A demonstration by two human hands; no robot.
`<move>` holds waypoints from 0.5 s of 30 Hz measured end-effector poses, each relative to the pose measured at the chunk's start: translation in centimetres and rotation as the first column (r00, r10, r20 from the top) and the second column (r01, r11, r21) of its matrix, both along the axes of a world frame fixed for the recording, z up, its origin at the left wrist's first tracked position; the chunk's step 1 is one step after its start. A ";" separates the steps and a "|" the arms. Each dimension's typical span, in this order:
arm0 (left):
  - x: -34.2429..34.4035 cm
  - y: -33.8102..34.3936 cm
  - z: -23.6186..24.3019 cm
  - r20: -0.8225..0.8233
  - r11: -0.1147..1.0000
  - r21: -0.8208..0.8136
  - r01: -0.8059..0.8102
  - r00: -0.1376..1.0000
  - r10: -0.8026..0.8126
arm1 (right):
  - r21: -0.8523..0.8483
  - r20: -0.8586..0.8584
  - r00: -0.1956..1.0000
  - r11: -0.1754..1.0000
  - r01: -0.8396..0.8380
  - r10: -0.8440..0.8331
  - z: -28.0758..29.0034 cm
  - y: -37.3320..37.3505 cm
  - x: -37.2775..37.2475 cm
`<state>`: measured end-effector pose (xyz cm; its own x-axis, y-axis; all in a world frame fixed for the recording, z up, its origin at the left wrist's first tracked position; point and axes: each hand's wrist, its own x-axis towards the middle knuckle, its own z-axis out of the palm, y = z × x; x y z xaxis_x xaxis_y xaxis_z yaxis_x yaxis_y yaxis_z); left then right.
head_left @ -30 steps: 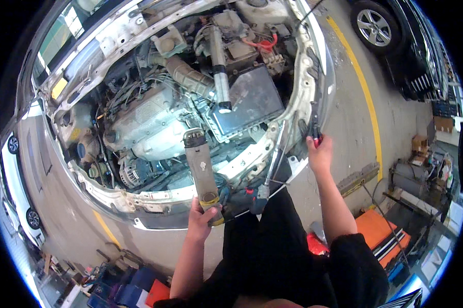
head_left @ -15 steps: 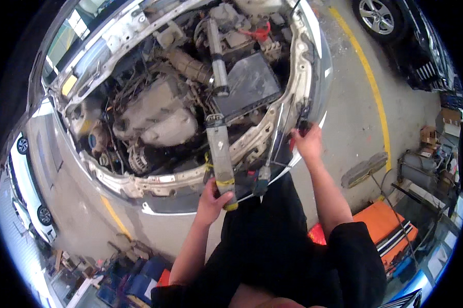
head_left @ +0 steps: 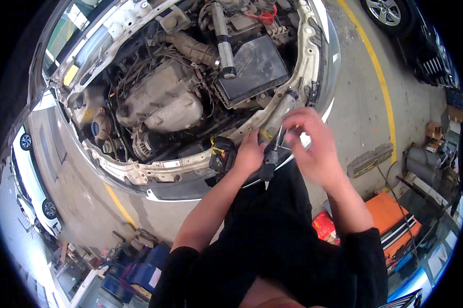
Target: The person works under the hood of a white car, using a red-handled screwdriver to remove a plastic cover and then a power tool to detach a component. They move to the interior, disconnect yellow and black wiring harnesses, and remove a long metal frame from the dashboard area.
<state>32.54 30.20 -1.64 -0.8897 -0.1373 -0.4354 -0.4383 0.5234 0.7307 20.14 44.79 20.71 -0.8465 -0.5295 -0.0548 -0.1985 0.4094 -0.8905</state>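
Observation:
Over the front edge of the engine bay, my left hand (head_left: 251, 153) is closed at the yellow-taped end of a long grey bar (head_left: 280, 114), which slants away over the car's front frame. My right hand (head_left: 313, 146) hovers just right of it, blurred by motion. Its fingers are curved, with a gap between thumb and forefinger and nothing visible in them. Between the two hands a dark-headed tool with a thin metal shaft (head_left: 269, 163) rests on the front edge, partly covered. Left of my left wrist lies a black object with yellow strands (head_left: 222, 154); its kind is unclear.
Under the raised hood sit a dusty engine cover (head_left: 162, 97), a black box lid (head_left: 254, 69) and a grey tube with black bands (head_left: 224, 46). A red funnel-like part (head_left: 266, 18) is farther back. An orange cabinet (head_left: 390, 215) stands behind on the right.
My left hand has moved right and away from me with the grey bar, uncovering the black object. My right hand has come toward it from the right edge; the red item it touched is no longer visible.

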 end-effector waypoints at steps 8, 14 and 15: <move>-1.0 -0.5 2.6 -0.066 0.983 -0.170 0.067 0.995 -0.079 | -0.492 0.000 0.847 0.737 -0.463 0.532 15.0 -7.3 1.7; -1.4 -5.7 7.4 -0.315 0.987 -0.144 -0.066 0.949 0.017 | -0.577 -0.056 0.778 0.616 -0.536 0.625 14.5 -10.4 0.1; -1.5 -8.0 7.6 -0.357 0.971 -0.216 -0.104 0.934 0.020 | -0.582 -0.069 0.767 0.599 -0.550 0.637 14.1 -11.2 0.0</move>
